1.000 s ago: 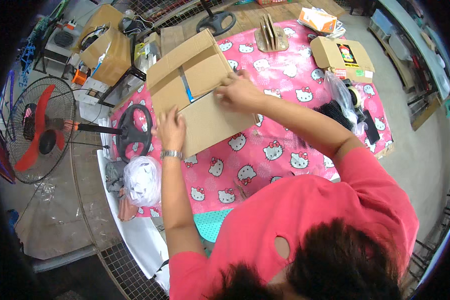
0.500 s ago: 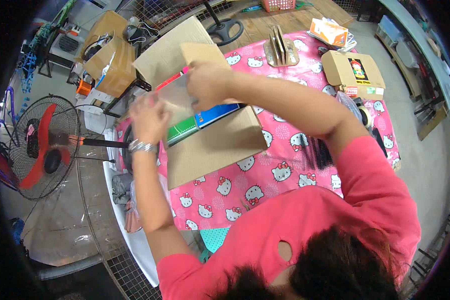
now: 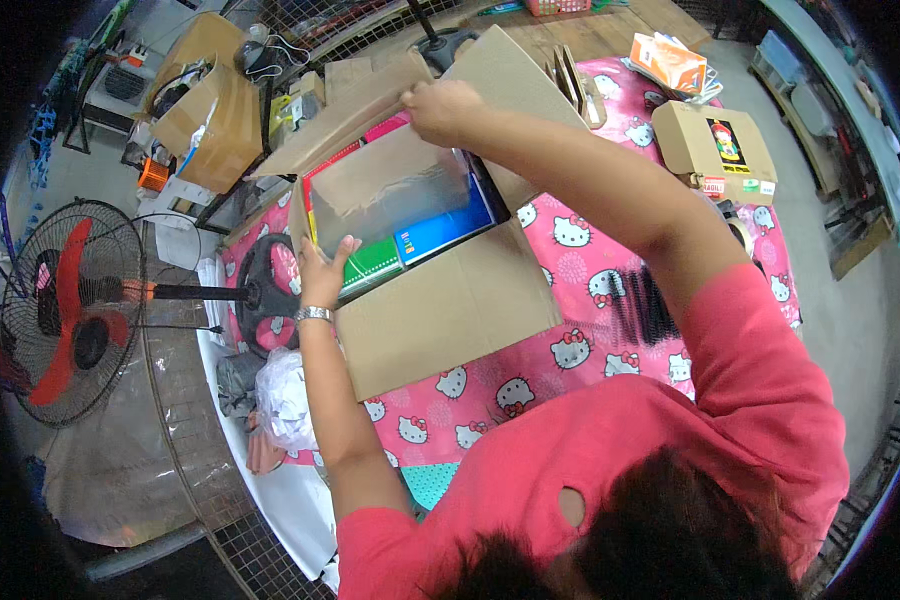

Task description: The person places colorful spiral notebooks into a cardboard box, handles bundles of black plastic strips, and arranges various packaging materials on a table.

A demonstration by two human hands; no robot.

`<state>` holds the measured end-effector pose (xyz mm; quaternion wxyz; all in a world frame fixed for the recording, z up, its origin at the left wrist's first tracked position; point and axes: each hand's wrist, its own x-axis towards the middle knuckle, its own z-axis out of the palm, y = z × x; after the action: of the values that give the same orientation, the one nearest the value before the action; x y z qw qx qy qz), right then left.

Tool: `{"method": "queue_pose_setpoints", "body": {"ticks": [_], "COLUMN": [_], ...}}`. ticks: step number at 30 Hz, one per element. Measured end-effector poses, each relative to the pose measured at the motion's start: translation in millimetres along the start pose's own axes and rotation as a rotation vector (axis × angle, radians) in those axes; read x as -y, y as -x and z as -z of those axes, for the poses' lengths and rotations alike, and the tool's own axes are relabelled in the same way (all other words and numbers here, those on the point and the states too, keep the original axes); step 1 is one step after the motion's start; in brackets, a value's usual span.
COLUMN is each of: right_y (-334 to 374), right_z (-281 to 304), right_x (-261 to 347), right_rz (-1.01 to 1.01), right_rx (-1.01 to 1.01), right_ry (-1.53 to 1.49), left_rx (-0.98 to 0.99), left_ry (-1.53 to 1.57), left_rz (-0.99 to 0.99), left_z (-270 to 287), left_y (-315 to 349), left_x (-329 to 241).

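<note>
- The carton (image 3: 440,325) sits on the tabletop (image 3: 545,372), which has a pink printed cover; its flaps are spread and its contents exposed.
- Your right hand (image 3: 445,112) is at the right end of the far flap (image 3: 355,115), its fingers curled and pinching the edge.
- Your left hand (image 3: 322,272) is at the carton's near left corner, thumb raised and apart from the fingers; whether they grasp the wall cannot be told.
- Inside the carton, a green notebook (image 3: 372,262) and a blue notebook (image 3: 445,228) lie side by side along the near edge, the green one on the left.
- A greyish, translucent sheet (image 3: 390,185) lies over the middle of the contents.
- The right flap (image 3: 520,105) leans outward, beyond your right forearm.
- A white plastic bag (image 3: 288,400) rests beside your left forearm.
- A fan (image 3: 70,310) with red blades stands well to your left.
- A smaller brown box (image 3: 695,140) lies on the tabletop's right side, well apart from the carton.
</note>
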<state>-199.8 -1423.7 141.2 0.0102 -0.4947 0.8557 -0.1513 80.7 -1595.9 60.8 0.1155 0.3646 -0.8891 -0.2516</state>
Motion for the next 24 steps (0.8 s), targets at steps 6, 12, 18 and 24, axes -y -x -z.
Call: {"method": "queue_pose_setpoints", "body": {"ticks": [6, 12, 18, 24], "right_y": [-36, -33, 121, 253], "right_z": [-21, 12, 63, -112], "right_x": [23, 6, -175, -241], "right_rz": [0.032, 0.263, -0.159, -0.778], "right_rx": [0.335, -0.163, -0.747, -0.576], "right_ry": [0.260, -0.139, -0.598, -0.474], "left_rx": [-0.140, -0.225, -0.231, -0.144], "left_ry": [-0.166, -0.001, -0.139, -0.216], "left_rz": [-0.036, -0.112, -0.148, -0.071], "left_z": [12, 3, 5, 7], "left_y": [16, 15, 15, 5], "left_x": [-19, -19, -16, -18]}}
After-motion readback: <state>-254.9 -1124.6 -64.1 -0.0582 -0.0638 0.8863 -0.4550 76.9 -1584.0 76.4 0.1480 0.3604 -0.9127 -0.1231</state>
